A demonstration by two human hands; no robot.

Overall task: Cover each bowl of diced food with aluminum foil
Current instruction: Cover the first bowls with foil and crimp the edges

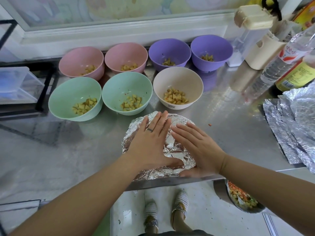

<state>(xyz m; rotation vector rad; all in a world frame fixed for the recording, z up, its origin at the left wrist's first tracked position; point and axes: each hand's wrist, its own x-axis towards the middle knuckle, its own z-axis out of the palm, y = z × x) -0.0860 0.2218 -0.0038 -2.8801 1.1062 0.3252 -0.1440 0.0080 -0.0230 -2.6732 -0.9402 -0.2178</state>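
Observation:
A foil-covered bowl [172,150] stands at the front edge of the steel counter. My left hand [151,142] lies flat on the foil's left half, fingers straight. My right hand [197,145] lies flat on its right half, its thumb down at the near rim. Behind it stand several uncovered bowls of diced yellow food: a cream bowl [178,79], two green bowls [75,89] [127,82], two pink bowls [81,57] [126,51] and two purple bowls [169,48] [211,45]. Loose crumpled foil sheets [293,126] lie at the right.
Bottles [279,65] and a cream-lidded container [250,31] crowd the back right corner. A clear plastic box [17,84] sits on a black rack at the left. Below the counter edge at the right is a metal bowl of mixed diced food [242,198]. My feet show on the floor.

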